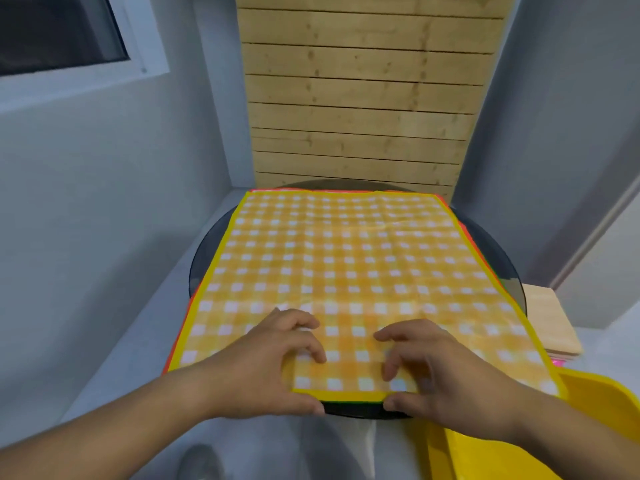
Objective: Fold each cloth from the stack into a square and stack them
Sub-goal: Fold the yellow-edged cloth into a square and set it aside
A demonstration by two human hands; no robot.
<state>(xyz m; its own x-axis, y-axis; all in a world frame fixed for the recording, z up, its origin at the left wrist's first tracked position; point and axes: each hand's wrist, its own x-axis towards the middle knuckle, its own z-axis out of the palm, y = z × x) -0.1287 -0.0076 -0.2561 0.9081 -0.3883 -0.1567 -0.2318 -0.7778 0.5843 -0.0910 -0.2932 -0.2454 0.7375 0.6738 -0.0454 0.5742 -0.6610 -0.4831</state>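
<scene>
Yellow checked cloth [346, 258] spread flat atop stack [170, 356] on round dark bench [498, 247], near hem pinched by left grip [273, 368] and right grip [440, 375], thumbs under, fingers [308, 342] curled on top, yellow bin [606, 410] near right

Two hands [273, 362] [446, 372], perhaps three cloths [346, 254], one table [207, 251]

my left hand [277, 362] sits at the lower centre of the frame, its forearm coming in from the lower left. my right hand [440, 375] is near it, its forearm coming from the lower right. on each, the fingers curl on top and the thumb tucks beneath, pinching the cloth [346, 265] edge.
</scene>
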